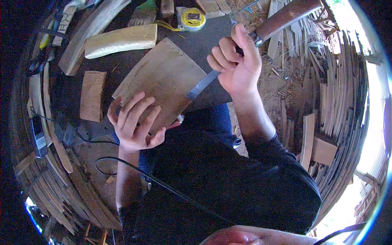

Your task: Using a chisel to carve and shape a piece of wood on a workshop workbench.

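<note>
My right hand (241,65) is closed around the metal shank of a chisel (203,85), below its thick brown wooden handle (286,20). The chisel's flat blade slants down to the left, and its tip lies over the right edge of a flat wooden board (163,69). I cannot tell whether the tip touches the wood. My left hand (136,122) lies on the board's near left part, fingers spread and slightly bent. The board sits at an angle in front of me, its near corner partly hidden by that hand.
Beyond the board lie a pale wood piece (122,40), a yellow tape measure (191,19) and a brush (143,13). A small wood block (93,96) is at left. A black cable (163,183) crosses my torso. Stacked wood strips (343,102) line the right side.
</note>
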{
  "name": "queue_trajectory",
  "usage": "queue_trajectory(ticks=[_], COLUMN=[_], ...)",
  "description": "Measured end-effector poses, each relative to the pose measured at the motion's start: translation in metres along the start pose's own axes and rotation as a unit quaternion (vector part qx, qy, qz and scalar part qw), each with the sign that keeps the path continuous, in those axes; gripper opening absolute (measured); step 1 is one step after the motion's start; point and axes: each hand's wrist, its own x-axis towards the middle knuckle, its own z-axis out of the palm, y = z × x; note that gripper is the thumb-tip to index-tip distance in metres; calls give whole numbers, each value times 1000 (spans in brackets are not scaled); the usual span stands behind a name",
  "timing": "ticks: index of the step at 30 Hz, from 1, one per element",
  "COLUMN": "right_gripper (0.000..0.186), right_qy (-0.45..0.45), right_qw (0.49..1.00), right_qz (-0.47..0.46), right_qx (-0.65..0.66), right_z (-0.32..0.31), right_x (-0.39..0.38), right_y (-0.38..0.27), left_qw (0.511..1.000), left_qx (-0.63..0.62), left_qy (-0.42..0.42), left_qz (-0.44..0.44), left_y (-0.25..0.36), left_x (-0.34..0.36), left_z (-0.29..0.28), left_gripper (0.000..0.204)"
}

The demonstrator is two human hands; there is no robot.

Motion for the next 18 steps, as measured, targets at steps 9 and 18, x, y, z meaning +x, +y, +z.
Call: queue_trajectory(ticks=[9, 18], right_gripper=[50, 49], right_qy=[76, 63], right_qw=[994, 995], right_qz=[-68, -63], right_qx=[-36, -36], right_z=[-8, -14], right_x=[-3, 3], right_y=[-17, -22], left_qw=[999, 999], left_qx=[-37, -43], left_qy=[3, 13], left_qz=[0, -6], left_y=[-4, -5], left_x=[3, 4], left_z=[4, 3], left_gripper=[32, 30])
